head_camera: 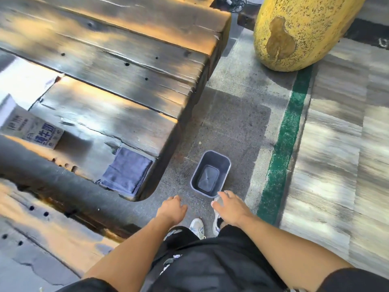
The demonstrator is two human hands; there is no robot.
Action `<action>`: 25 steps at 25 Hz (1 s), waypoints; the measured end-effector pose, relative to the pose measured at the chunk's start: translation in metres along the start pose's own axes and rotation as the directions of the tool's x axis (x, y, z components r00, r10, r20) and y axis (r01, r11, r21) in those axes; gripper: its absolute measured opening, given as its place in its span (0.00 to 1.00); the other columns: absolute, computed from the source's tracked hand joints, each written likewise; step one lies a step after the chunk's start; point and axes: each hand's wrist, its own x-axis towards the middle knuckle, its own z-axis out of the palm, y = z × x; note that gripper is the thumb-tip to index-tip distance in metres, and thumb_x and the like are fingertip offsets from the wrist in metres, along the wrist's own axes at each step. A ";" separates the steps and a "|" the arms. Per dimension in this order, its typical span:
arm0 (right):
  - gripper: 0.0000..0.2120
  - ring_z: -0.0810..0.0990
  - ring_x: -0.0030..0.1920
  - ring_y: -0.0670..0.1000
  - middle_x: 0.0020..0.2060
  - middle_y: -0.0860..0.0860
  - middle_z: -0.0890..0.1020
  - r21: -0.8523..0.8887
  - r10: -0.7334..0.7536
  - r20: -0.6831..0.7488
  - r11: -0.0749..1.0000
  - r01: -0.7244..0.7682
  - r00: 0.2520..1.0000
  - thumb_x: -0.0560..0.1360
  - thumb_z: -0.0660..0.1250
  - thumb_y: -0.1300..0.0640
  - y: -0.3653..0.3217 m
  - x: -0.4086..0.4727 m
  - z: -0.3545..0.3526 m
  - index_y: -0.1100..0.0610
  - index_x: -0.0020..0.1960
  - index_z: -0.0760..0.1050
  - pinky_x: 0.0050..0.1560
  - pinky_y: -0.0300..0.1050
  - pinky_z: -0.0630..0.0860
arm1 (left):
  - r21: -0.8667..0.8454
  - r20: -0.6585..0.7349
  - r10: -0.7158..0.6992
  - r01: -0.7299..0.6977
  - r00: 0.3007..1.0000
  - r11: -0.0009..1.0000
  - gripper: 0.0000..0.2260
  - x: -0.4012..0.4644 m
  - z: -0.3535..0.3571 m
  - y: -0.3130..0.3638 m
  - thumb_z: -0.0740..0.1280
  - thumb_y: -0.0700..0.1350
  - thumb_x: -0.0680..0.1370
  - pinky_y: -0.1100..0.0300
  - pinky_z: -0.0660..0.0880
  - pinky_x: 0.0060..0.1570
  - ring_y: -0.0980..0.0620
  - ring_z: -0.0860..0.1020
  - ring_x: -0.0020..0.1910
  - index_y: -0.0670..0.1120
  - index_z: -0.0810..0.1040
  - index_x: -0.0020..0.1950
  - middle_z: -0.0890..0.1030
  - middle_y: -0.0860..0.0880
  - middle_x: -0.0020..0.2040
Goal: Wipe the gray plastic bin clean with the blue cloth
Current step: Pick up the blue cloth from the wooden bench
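With my right hand (229, 205) reaching loose-fingered at the gray plastic bin's (210, 173) near rim and my left hand (173, 208) curled empty, I risk tipping the bin, while the blue cloth (126, 171) lies untouched on the table (105, 60).

- It looks like a lounge or tea-room corner of a shop or public interior, not a kitchen or lab.
- A heavy worktop (117, 66) of thick, dark, glossy wooden slabs fills the left side.
- A big yellow speckled pot (299, 32) stands on the floor.
- The floor (235, 123) is gray speckled stone with a green stripe (284, 142) beside streaked pale tiles (341, 131).
- A printed carton (35, 131) lies on the worktop.
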 end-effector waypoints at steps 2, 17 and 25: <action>0.34 0.62 0.79 0.56 0.80 0.53 0.62 -0.069 -0.057 -0.004 0.996 0.057 0.998 0.81 0.54 0.36 -0.003 0.015 -0.015 0.51 0.82 0.58 0.77 0.56 0.61 | -0.054 -0.022 -0.051 0.050 0.998 0.997 0.23 0.001 -0.007 0.001 0.59 0.53 0.81 0.45 0.73 0.66 0.39 0.75 0.67 0.42 0.70 0.73 0.75 0.39 0.70; 0.33 0.65 0.77 0.58 0.80 0.55 0.62 -0.322 -0.369 0.271 0.836 0.445 0.889 0.81 0.56 0.38 -0.060 0.084 -0.076 0.52 0.81 0.59 0.75 0.57 0.64 | -0.561 -0.111 -0.540 0.396 0.834 0.727 0.19 -0.056 0.004 -0.004 0.59 0.48 0.82 0.52 0.73 0.63 0.39 0.77 0.64 0.39 0.73 0.69 0.79 0.38 0.67; 0.31 0.67 0.75 0.59 0.78 0.55 0.63 -0.323 -0.407 0.321 0.801 0.503 0.855 0.81 0.60 0.42 -0.124 0.112 -0.069 0.53 0.81 0.59 0.74 0.57 0.66 | -0.819 -0.025 -0.696 0.384 0.717 0.426 0.17 -0.051 -0.010 -0.031 0.63 0.48 0.80 0.54 0.74 0.60 0.40 0.79 0.61 0.41 0.76 0.65 0.81 0.41 0.63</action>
